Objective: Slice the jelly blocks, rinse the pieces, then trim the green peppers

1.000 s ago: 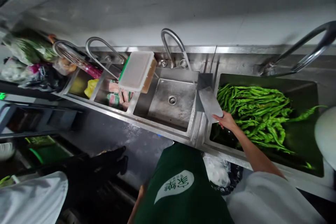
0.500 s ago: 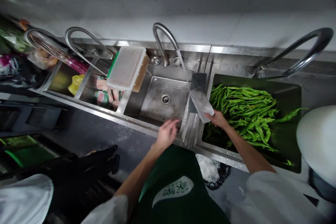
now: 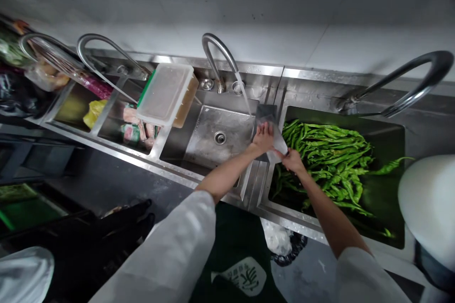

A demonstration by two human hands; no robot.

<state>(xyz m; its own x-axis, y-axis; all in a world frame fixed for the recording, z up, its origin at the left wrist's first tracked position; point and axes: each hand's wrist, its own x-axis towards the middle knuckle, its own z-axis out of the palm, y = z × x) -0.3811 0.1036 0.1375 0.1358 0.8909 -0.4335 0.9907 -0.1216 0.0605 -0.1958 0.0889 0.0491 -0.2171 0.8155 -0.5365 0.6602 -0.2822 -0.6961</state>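
Observation:
My right hand grips the handle of a broad steel cleaver held over the ridge between two sinks. A stream of water from the curved tap falls onto the blade. My left hand lies flat on the blade's face, fingers spread. Both arms wear white sleeves over a green apron.
The right sink holds a heap of long green peppers in water. The middle sink is bare steel. A lidded plastic box rests on a divider to the left, above packaged food. A white round object sits at the right edge.
My left hand rose from the sink's front edge onto the cleaver blade. The cleaver shifted slightly under the running water. The view tilted down and right.

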